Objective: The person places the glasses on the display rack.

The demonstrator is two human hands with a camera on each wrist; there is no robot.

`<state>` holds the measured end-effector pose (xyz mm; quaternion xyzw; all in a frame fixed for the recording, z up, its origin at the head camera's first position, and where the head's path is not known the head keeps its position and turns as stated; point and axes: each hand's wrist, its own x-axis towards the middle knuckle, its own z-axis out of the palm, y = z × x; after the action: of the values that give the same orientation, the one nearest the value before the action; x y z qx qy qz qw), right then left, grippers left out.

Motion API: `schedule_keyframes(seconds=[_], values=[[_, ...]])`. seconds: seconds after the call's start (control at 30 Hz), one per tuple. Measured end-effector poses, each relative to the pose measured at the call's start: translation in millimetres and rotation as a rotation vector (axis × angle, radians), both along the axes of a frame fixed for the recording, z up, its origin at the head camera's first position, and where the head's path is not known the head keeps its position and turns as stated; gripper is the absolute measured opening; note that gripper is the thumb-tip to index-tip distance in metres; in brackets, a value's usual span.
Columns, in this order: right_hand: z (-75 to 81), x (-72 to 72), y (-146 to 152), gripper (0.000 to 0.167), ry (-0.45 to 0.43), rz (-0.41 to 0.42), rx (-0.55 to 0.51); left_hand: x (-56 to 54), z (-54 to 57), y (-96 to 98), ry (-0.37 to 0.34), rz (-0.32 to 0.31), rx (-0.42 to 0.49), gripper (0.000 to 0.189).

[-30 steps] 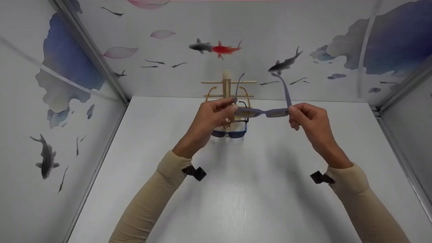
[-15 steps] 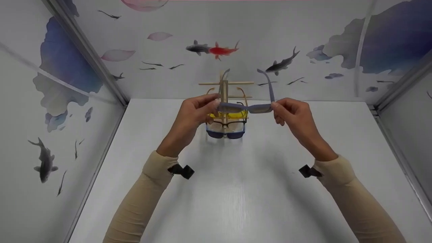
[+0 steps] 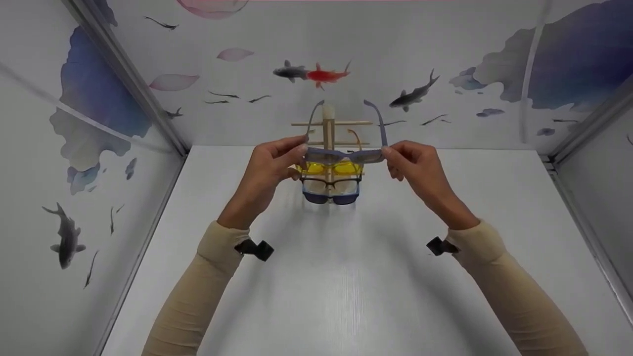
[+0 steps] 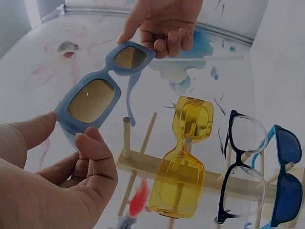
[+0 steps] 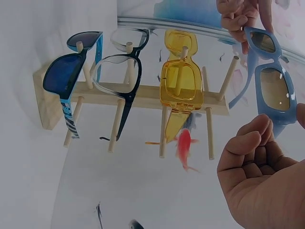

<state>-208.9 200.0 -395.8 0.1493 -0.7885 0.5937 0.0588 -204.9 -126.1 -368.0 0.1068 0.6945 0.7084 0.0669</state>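
Both hands hold a pair of blue-grey sunglasses (image 4: 93, 100) with brownish lenses and unfolded temples. My left hand (image 3: 269, 170) pinches the left end of the frame between thumb and fingers, and my right hand (image 3: 420, 170) pinches the other end. The temples point away toward the back wall. In the head view the sunglasses overlap the upper part of a wooden eyewear rack (image 5: 152, 101), just above yellow glasses (image 5: 181, 86). Uncovered pegs (image 5: 228, 78) at the rack's end stand beside the held frame in the right wrist view.
Lower on the rack sit black-and-clear glasses (image 3: 330, 186) and dark-blue-lensed sunglasses (image 3: 330, 198). The rack stands on a white table (image 3: 341, 277) near the back wall (image 3: 395, 49), which is printed with fish. Side panels (image 3: 29, 148) flank the table.
Both hands have moved left with the sunglasses, from right of the rack to in front of its upper pegs. The yellow glasses have come into clearer view below. Both grips stay the same.
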Motion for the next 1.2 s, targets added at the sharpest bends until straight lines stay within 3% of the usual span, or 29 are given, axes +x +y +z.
schedule_keyframes(seconds=[0.4,0.7,1.2], values=[[5.8,-12.6,-16,0.031,-0.015,0.014,-0.003,-12.7,-0.1,-11.8,-0.017,0.029,0.039,0.041],[2.3,-25.6,-27,0.036,-0.019,0.029,-0.001,-21.2,-6.9,-22.1,-0.025,0.036,0.063,0.043],[-1.2,-33.0,-31,0.039,-0.025,0.003,0.003,-34.7,-19.3,-22.7,-0.057,0.046,0.069,0.042]])
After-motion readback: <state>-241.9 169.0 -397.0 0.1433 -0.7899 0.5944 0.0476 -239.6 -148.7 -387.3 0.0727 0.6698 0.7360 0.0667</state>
